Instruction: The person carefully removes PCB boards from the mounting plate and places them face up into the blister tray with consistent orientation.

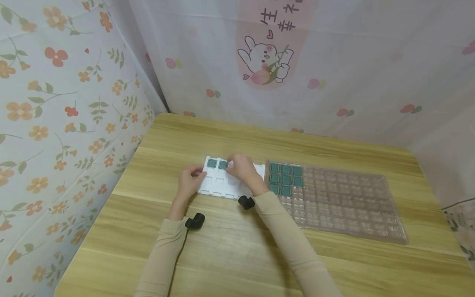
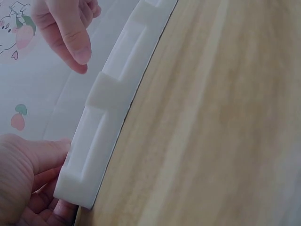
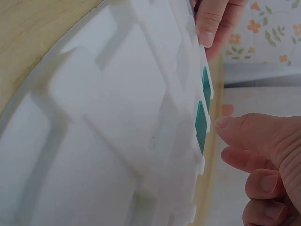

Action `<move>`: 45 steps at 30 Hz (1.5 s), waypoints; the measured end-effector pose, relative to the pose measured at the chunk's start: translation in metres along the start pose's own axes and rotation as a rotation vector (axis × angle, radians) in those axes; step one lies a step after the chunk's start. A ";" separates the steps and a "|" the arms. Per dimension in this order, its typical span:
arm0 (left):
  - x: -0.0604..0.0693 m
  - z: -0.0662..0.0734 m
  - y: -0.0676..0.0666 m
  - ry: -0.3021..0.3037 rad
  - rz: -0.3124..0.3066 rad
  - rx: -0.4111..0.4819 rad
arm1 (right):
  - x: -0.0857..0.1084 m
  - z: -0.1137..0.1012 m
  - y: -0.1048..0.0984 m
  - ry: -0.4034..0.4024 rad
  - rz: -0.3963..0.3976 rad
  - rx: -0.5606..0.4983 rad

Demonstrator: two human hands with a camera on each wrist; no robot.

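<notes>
A white plastic tray (image 1: 210, 181) with shallow compartments lies on the table. Its left edge is held by my left hand (image 1: 189, 180), the thumb on the rim and the other fingers against the side. Two small green circuit boards sit side by side in the far row: the left board (image 1: 212, 163) and the right board (image 1: 223, 165). Beside the right board is my right hand (image 1: 243, 168). In the right wrist view, the right thumb (image 3: 251, 134) points at this board (image 3: 201, 128), the fingers are loosely bent, and nothing shows between them.
To the right lies a clear plastic blister tray (image 1: 349, 202) with several green circuit boards (image 1: 285, 180) in its left columns. The wooden table (image 1: 219, 251) extends around both trays. Patterned curtains (image 1: 208, 53) hang behind and to the left.
</notes>
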State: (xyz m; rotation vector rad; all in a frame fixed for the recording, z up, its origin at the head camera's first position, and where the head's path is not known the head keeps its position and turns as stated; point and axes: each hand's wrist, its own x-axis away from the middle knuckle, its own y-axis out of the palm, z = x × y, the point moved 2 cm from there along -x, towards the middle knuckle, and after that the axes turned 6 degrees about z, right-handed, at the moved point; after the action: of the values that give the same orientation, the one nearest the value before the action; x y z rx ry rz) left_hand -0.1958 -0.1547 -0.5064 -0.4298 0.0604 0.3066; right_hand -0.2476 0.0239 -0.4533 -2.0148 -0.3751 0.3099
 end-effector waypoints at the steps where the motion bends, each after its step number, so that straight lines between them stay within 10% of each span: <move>1: 0.000 0.000 0.000 0.001 0.001 -0.003 | -0.001 0.000 0.001 -0.002 0.001 0.004; 45: 0.001 0.000 0.000 0.034 0.011 0.013 | -0.012 -0.005 0.018 0.042 0.011 0.079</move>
State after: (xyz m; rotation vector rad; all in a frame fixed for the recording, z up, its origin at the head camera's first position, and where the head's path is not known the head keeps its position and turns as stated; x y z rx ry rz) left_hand -0.1952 -0.1543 -0.5063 -0.4224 0.0982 0.3098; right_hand -0.2548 0.0075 -0.4667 -1.9434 -0.3210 0.2846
